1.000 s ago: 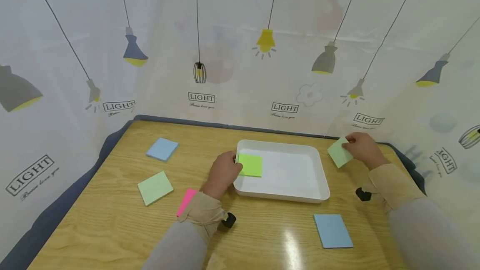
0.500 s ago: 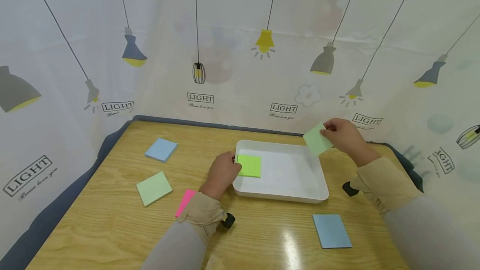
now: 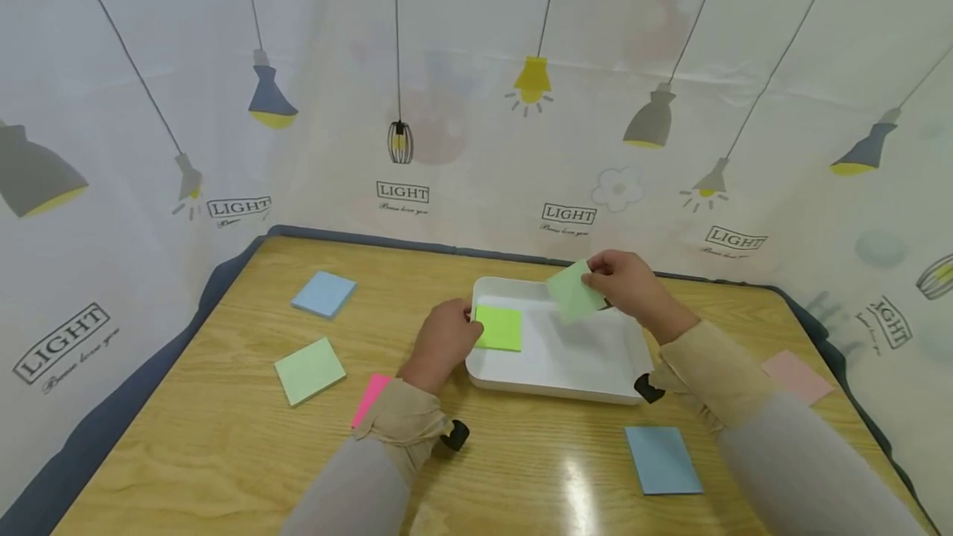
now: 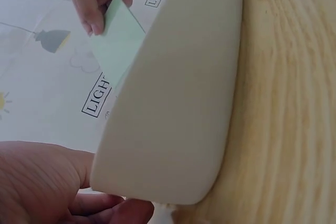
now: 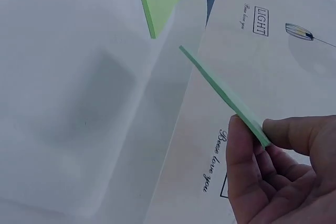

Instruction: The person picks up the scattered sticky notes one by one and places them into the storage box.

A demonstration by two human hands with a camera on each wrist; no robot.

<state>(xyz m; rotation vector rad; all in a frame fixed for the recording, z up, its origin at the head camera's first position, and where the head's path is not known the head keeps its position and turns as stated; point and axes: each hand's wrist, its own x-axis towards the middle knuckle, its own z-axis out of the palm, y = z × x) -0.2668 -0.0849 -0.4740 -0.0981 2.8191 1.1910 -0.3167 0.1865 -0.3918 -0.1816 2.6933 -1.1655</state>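
My right hand (image 3: pixel 631 288) pinches a light green sticky note pad (image 3: pixel 573 292) by its edge, thumb on one face and fingers on the other. The pad hangs tilted over the back of a white tray (image 3: pixel 588 354); its shadow falls on the tray's floor in the right wrist view. At the tray's left end, my left hand (image 3: pixel 439 344) grips the rim. The left wrist view has the thumb at the top of the tray wall (image 4: pixel 168 98) and fingers curled against its end. Inside the tray, by the left hand, lies a bright yellow-green sticky note pad (image 3: pixel 500 327).
Left of the tray lie a blue pad (image 3: pixel 323 294), a pale green pad (image 3: pixel 309 371) and a bright pink pad (image 3: pixel 370 398) partly under the left wrist. Another blue pad (image 3: pixel 663 460) lies in front. A pale pink pad (image 3: pixel 797 377) shows beyond the right sleeve.
My right hand has carried the light green pad leftward, from beside the tray's right end to above its inside. The pale pink pad has come into sight. The left hand stays on the rim.
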